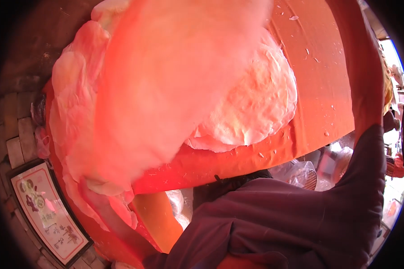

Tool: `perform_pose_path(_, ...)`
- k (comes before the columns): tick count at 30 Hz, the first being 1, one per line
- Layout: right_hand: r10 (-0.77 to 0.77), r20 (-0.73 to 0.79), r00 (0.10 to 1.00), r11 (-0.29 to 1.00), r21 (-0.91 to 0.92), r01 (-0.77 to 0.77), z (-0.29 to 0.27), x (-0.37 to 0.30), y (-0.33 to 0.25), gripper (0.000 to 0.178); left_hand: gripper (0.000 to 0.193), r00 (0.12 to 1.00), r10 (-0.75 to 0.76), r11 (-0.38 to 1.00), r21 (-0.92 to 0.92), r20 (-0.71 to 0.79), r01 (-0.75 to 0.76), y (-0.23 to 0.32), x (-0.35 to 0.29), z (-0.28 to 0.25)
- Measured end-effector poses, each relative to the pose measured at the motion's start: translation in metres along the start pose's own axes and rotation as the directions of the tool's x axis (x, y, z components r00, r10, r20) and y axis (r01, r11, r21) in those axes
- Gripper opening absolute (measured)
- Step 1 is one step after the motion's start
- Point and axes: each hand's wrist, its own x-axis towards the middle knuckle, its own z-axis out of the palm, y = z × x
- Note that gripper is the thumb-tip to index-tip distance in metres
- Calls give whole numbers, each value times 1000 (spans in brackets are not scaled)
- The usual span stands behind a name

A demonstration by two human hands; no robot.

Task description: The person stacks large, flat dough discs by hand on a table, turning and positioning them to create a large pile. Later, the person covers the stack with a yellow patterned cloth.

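Blurred and close to your lens, a thin pink sheet point(166, 85) fills the frame from 12 o'clock down toward 8 o'clock, its lower edge hanging near a framed picture point(49, 215) on the brick floor point(13, 134). Behind it at 2 o'clock, a stack of pale round wafer-like sheets point(256, 107) lies on the orange surface point(318, 80), which is dotted with white crumbs. More sheets point(72, 76) bunch at 10 o'clock along the surface's left rim.

Your right arm, in a dark purple sleeve point(278, 215), rises from 5 o'clock toward 2 o'clock; the arm's end runs out of clear view at the upper right, so you cannot tell whether your right hand is apart, together or clamped on anything. Your left hand does not show at all; the lifted sheet covers that side.

Judging from the layout, one sheet is up and in motion while the stack and the bunch at the rim remain on the surface, so the handling looks well under way rather than finished. Clear plastic bags point(300, 172) sit at 4 o'clock below the surface's edge.
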Motion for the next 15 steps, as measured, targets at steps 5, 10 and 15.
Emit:
perform_pose_path(5,565,137,814,825,-65,-561,68,-173,135,29,42,998,23,1000,-7,60,-23,28,18,3)
perform_pose_path(10,863,389,323,294,135,-946,111,-333,118,28,42,984,-85,980,-163,158,110,102,58,23)
perform_pose_path(15,790,515,331,80,449,-890,80,-339,83,21,39,916,227,974,-89,330,-209,228,83,70)
